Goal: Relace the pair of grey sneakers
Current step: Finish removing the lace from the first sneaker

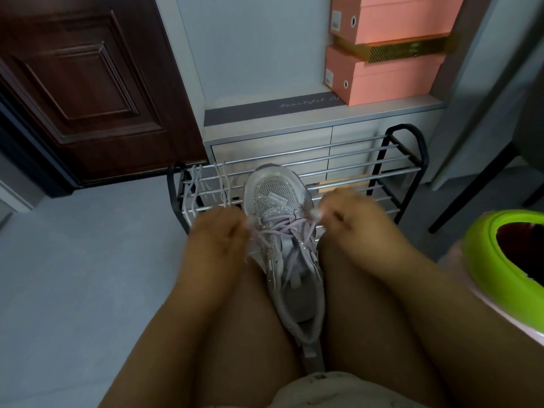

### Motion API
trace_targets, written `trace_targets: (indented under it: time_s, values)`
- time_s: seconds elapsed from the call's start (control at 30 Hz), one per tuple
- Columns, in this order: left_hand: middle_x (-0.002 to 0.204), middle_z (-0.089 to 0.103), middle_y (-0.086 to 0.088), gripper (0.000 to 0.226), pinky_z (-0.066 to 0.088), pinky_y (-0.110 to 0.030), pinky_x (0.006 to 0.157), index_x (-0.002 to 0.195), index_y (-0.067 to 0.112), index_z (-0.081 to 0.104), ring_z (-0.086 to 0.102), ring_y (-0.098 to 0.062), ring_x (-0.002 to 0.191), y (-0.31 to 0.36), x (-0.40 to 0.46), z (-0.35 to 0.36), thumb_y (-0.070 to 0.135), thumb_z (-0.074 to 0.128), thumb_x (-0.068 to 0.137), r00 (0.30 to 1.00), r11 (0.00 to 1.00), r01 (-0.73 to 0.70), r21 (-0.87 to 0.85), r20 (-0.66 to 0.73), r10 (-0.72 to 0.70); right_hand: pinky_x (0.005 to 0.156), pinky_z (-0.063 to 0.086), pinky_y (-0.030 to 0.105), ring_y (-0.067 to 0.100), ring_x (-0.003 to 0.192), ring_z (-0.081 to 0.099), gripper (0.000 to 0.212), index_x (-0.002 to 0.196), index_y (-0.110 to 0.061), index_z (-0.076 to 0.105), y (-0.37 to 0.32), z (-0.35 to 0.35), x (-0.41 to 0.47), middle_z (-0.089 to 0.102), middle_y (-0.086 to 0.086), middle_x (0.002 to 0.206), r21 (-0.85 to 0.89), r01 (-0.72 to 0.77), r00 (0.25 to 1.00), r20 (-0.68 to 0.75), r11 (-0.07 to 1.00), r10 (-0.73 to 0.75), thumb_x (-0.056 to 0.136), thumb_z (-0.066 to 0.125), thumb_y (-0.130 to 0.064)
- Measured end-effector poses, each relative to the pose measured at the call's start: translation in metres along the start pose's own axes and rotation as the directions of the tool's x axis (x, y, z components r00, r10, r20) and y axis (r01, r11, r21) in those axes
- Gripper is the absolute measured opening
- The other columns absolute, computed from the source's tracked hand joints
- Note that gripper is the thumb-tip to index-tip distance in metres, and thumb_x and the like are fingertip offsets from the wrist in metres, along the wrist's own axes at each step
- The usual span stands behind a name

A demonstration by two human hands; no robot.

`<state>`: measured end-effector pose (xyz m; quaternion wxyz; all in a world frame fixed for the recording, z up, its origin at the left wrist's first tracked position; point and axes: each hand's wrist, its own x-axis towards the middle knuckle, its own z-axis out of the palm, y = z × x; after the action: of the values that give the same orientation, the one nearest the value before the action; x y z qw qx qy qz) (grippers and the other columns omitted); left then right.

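Grey sneaker (282, 231) wedged between her knees, toe at twelve o'clock; left hand (216, 231) and right hand (343, 212) each pinch a lace end; uneven pulling could skew the lacing

Hands (216, 231) (350, 212) seemingly pinching sneaker (282, 231) laces (282, 228)

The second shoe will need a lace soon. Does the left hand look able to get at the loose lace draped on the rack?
Probably yes: the loose lace hangs on the rack just beyond the left hand, nothing between, though that hand is pinching the sneaker lace.
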<state>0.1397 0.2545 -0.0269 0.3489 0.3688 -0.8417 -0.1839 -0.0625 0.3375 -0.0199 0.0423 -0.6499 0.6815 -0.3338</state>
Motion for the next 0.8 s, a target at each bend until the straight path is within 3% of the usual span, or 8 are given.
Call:
trace_targets:
  time_s: [0.1, 0.17, 0.27, 0.33, 0.37, 0.47, 0.6, 0.8]
  values:
    - [0.066, 0.051, -0.002, 0.027, 0.04, -0.012, 0.044, 0.073, 0.022, 0.054, 0.048, 0.0, 0.055, -0.001, 0.002, -0.016, 0.029, 0.042, 0.097, 0.94, 0.934, 0.233, -0.27, -0.184, -0.287, 0.055, 0.03, 0.015, 0.002, 0.061, 0.04, 0.027, 0.069, -0.012, 0.051, 0.01, -0.018, 0.006, 0.043, -0.007, 0.068, 0.194, -0.21, 0.928, -0.27, 0.958, 0.258, 0.095, 0.05, -0.02]
    - [0.073, 0.059, -0.002, 0.028, 0.045, -0.017, 0.056, 0.075, 0.027, 0.058, 0.053, 0.001, 0.061, -0.001, 0.004, -0.026, 0.033, 0.043, 0.097, 0.875, 0.856, 0.294, -0.426, -0.24, -0.42, 0.057, 0.034, 0.012, 0.0, 0.06, 0.046, 0.031, 0.073, -0.006, 0.055, 0.011, -0.022, 0.007, 0.053, -0.006, 0.068, 0.374, -0.28, 0.871, -0.288, 0.884, 0.398, 0.096, 0.047, -0.025]
    - [0.081, 0.069, 0.002, 0.038, 0.051, -0.033, 0.085, 0.065, 0.031, 0.065, 0.066, -0.015, 0.089, 0.004, 0.011, -0.034, 0.029, 0.044, 0.097, 0.887, 0.682, 0.254, -0.686, -0.115, -0.447, 0.074, 0.055, 0.026, 0.015, 0.074, 0.067, 0.032, 0.068, -0.007, 0.05, -0.001, -0.024, 0.01, 0.066, 0.004, 0.074, 0.884, -0.171, 0.838, -0.102, 0.435, 0.536, 0.098, 0.039, -0.012]
    - [0.078, 0.07, -0.003, 0.04, 0.05, -0.044, 0.089, 0.057, 0.026, 0.064, 0.066, -0.032, 0.089, 0.01, 0.01, -0.036, 0.025, 0.044, 0.092, 0.942, 0.574, 0.249, -0.78, 0.056, -0.331, 0.07, 0.058, 0.037, 0.03, 0.068, 0.066, 0.033, 0.059, -0.006, 0.043, -0.007, -0.032, 0.007, 0.062, 0.014, 0.067, 0.99, -0.1, 0.921, 0.053, 0.102, 0.387, 0.091, 0.037, -0.002]
    - [0.075, 0.068, -0.007, 0.04, 0.049, -0.048, 0.083, 0.055, 0.023, 0.063, 0.063, -0.038, 0.083, 0.013, 0.009, -0.035, 0.026, 0.042, 0.09, 0.961, 0.555, 0.253, -0.792, 0.139, -0.239, 0.063, 0.057, 0.039, 0.032, 0.062, 0.063, 0.029, 0.056, -0.006, 0.043, -0.01, -0.036, 0.006, 0.06, 0.017, 0.063, 0.989, -0.133, 0.957, 0.11, 0.071, 0.267, 0.085, 0.039, -0.003]
    - [0.075, 0.066, -0.008, 0.044, 0.052, -0.034, 0.068, 0.056, 0.017, 0.061, 0.063, -0.025, 0.073, 0.013, 0.006, -0.03, 0.034, 0.038, 0.09, 0.957, 0.599, 0.286, -0.748, 0.253, -0.14, 0.059, 0.053, 0.03, 0.028, 0.058, 0.062, 0.024, 0.059, -0.004, 0.055, -0.014, -0.036, 0.001, 0.062, 0.017, 0.062, 0.885, -0.24, 0.971, 0.218, 0.399, 0.101, 0.081, 0.045, -0.01]
    - [0.071, 0.064, 0.01, 0.026, 0.045, -0.022, 0.056, 0.069, 0.026, 0.062, 0.057, 0.0, 0.061, 0.005, 0.005, -0.014, 0.04, 0.052, 0.088, 0.944, 0.919, 0.325, -0.224, 0.131, -0.302, 0.073, 0.047, 0.029, 0.011, 0.074, 0.06, 0.019, 0.075, -0.018, 0.059, -0.009, -0.021, 0.006, 0.065, -0.003, 0.077, 0.41, -0.165, 0.986, 0.05, 0.897, 0.159, 0.09, 0.053, -0.009]
    - [0.074, 0.066, 0.015, 0.022, 0.04, -0.02, 0.058, 0.078, 0.029, 0.058, 0.059, 0.003, 0.065, 0.002, -0.006, 0.006, 0.036, 0.045, 0.094, 0.935, 0.937, 0.316, -0.148, 0.216, -0.281, 0.066, 0.044, 0.024, 0.005, 0.073, 0.056, 0.01, 0.083, -0.024, 0.059, -0.007, 0.007, 0.0, 0.062, -0.005, 0.077, 0.063, -0.13, 0.973, 0.198, 0.99, 0.115, 0.084, 0.062, -0.033]
